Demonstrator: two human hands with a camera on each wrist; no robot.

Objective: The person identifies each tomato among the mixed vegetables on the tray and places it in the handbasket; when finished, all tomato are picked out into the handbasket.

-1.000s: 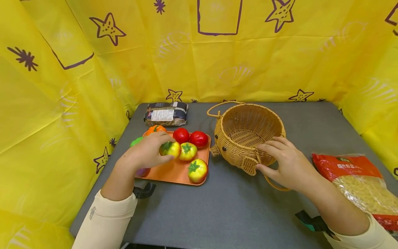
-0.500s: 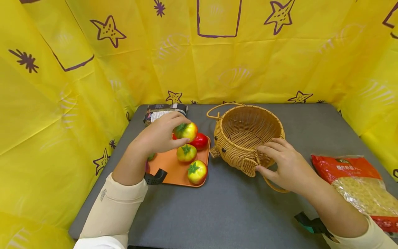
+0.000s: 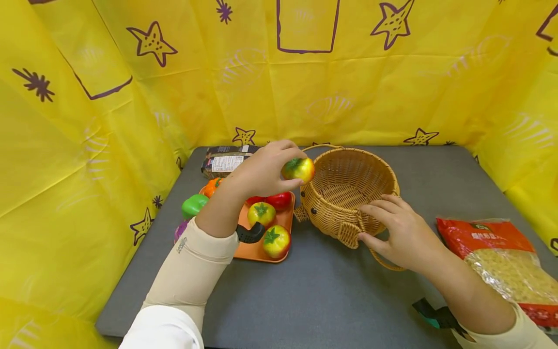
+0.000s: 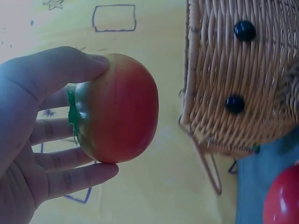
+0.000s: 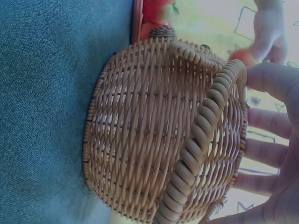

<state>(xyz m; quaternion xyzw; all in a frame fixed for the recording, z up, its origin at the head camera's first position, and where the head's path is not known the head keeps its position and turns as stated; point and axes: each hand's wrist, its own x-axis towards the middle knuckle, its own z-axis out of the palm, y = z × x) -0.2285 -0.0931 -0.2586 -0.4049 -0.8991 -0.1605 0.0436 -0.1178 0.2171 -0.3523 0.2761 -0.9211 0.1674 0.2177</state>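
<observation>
My left hand (image 3: 272, 167) holds a yellow-and-red tomato (image 3: 301, 170) with a green leafy top, raised beside the left rim of the wicker basket (image 3: 335, 213). In the left wrist view, thumb and fingers curve around the tomato (image 4: 124, 109), apart from the basket (image 4: 219, 70). My right hand (image 3: 398, 230) grips the basket's near right rim. In the right wrist view, the right hand (image 5: 275, 135) is at the rim beside the coiled handle (image 5: 198, 135). The basket has an animal face with black eyes and stands upright; the part of its inside that shows is bare.
An orange tray (image 3: 248, 251) left of the basket bears two more yellow tomatoes (image 3: 276, 241), red ones (image 3: 281, 199), and a green pepper (image 3: 193, 206). A dark packet (image 3: 222, 162) lies behind it. A red pasta bag (image 3: 505, 261) lies at right.
My left hand has lifted the tomato off the tray and carried it up and right to the basket's left rim. The right hand and basket have stayed in place.
</observation>
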